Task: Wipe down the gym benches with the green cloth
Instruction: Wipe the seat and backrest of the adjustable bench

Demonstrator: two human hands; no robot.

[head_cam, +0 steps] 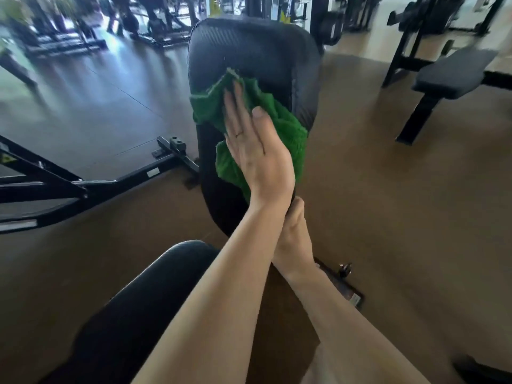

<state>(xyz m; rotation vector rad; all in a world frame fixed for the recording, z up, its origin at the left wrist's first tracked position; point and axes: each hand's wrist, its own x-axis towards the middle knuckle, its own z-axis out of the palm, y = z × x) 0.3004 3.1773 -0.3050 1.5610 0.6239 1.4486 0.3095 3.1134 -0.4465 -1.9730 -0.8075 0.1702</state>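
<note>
The green cloth (pixel 279 128) lies spread on the black upright backrest pad (pixel 255 54) of the bench in front of me. My left hand (pixel 257 151) presses flat on the cloth, fingers straight and pointing up. Just below it, my right hand (pixel 293 236) grips the pad's lower right edge; its fingers are mostly hidden behind my left wrist. The bench's black seat pad (pixel 133 306) sits under my left forearm at the bottom.
A second black bench (pixel 454 70) on a black frame stands at the right. A black steel machine base (pixel 83 187) lies on the floor to the left. More gym machines line the back. Brown floor surrounds the bench.
</note>
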